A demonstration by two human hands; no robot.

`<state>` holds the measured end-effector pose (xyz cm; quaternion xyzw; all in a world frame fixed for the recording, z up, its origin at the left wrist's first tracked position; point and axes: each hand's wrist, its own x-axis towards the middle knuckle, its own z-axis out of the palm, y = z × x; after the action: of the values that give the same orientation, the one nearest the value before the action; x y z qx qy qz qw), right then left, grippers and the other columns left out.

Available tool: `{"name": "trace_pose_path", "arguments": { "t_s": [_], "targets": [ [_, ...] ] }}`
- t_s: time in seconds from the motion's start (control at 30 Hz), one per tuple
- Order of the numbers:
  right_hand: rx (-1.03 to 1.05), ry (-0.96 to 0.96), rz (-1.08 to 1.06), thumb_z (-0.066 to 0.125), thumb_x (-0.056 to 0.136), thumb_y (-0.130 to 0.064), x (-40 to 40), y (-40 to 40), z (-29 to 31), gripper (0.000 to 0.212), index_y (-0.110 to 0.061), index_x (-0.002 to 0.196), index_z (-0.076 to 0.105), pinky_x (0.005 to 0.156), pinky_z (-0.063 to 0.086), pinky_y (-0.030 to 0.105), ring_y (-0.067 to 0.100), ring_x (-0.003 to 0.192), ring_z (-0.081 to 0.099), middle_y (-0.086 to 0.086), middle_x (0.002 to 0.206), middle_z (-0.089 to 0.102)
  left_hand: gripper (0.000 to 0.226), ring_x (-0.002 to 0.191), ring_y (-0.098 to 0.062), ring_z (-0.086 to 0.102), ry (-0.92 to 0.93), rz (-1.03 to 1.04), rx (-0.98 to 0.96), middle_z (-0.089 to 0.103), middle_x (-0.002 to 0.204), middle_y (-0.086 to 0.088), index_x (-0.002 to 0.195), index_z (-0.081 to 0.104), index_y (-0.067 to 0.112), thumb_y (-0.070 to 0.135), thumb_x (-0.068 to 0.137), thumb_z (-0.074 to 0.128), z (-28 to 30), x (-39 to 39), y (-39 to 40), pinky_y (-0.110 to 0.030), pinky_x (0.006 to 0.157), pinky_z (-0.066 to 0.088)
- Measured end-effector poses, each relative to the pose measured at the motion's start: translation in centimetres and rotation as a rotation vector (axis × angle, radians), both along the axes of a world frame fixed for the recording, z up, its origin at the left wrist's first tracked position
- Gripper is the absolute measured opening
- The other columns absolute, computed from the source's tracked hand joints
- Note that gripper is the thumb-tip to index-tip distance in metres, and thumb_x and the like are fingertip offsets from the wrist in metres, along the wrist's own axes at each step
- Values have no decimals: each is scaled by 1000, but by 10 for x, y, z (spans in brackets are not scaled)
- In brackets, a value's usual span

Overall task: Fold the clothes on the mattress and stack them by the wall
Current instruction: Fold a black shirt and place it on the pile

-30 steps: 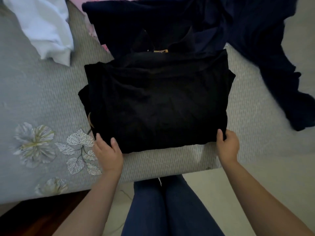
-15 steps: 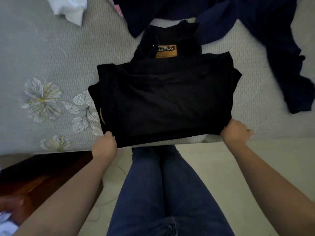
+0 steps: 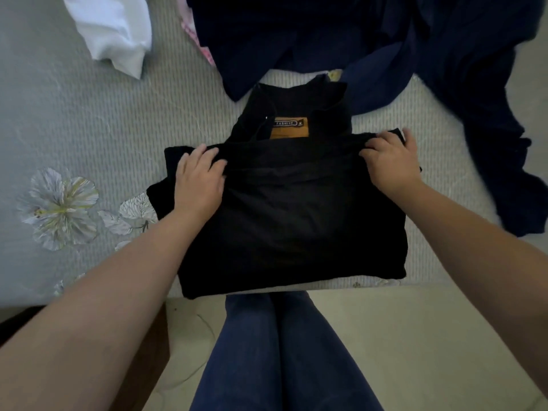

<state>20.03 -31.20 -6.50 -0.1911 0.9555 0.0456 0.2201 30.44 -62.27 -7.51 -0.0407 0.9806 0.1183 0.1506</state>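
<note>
Head view: far left on the grey mattress (image 3: 89,120) lies a crumpled white garment (image 3: 115,31), with a printed flower (image 3: 59,207) nearer. The left hand (image 3: 200,179) rests on the far left edge of the folded black shirt (image 3: 293,226), fingers curled over the fold. The shirt sits at the mattress's near edge, its brown label (image 3: 290,130) showing. The right hand (image 3: 388,161) pinches the far right corner. A navy garment (image 3: 444,69) sprawls far right.

Dim, soft daylight; no hard shadows, no glare. Slight overall blur; wide-angle bending at edges.
</note>
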Motion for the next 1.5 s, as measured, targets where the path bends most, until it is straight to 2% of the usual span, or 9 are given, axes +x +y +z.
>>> {"name": "trace_pose_path", "arguments": {
  "t_s": [0.13,0.27,0.53,0.8,0.9,1.0,1.1,1.33,1.5],
  "targets": [
    [-113,-42,-85,47,92,-12,-28,8,1,26,-3,108,65,109,14,42,34,117,46,18,109,63,16,84,-40,59,-32,-168,64,63,85,-26,81,63,-9,4,87,56,1,-28,-20,-46,76,39],
    [-375,-61,-588,47,91,-12,-59,5,7,24,-1,106,63,93,39,41,38,102,54,23,103,63,18,59,-29,47,-83,-35,229,50,65,-18,83,50,1,10,96,40,7,-51,-31,-31,56,26],
    [-241,141,-576,46,90,-15,-56,-6,-15,30,-5,116,57,109,17,45,30,120,38,16,119,53,28,96,-44,49,35,226,-94,55,101,-34,101,55,-12,10,96,39,7,-100,-17,-48,81,32],
    [-316,40,-1207,59,88,-26,77,57,5,50,2,127,47,106,24,41,34,121,42,22,128,51,27,95,-44,62,327,-756,214,65,99,-27,90,67,-7,3,77,45,22,-131,131,-54,83,49],
    [-335,-139,-1366,63,82,-39,118,57,6,64,-3,132,44,106,28,48,32,123,44,18,132,49,37,114,-34,56,300,-1025,73,61,120,-19,105,67,3,12,79,41,16,-142,195,-55,96,39],
    [-349,-192,-1350,62,79,-49,137,52,0,60,-11,125,51,104,31,48,24,116,50,8,123,57,58,142,-25,10,8,-1247,-145,18,153,-10,143,25,9,16,88,42,-3,-152,243,-47,110,-10],
    [-286,-178,-1268,59,82,-49,141,50,-9,52,-16,121,54,100,29,37,19,107,55,2,116,62,78,142,-24,0,-243,-1433,-261,4,155,-5,147,1,17,18,87,51,-11,-165,272,-43,114,-1],
    [-405,-269,-1243,48,93,-37,139,68,-5,23,-17,93,60,83,20,28,19,90,56,-5,76,54,37,115,-26,42,-306,-1422,-306,45,126,-9,128,46,15,13,91,46,7,-172,297,-35,88,39],
    [-353,194,-1240,55,88,-18,117,115,32,14,-11,91,66,93,14,32,24,90,56,5,88,63,24,103,-31,44,95,-1146,9,50,111,-17,108,56,4,2,87,45,54,-176,292,-38,63,36]
  ]
}}
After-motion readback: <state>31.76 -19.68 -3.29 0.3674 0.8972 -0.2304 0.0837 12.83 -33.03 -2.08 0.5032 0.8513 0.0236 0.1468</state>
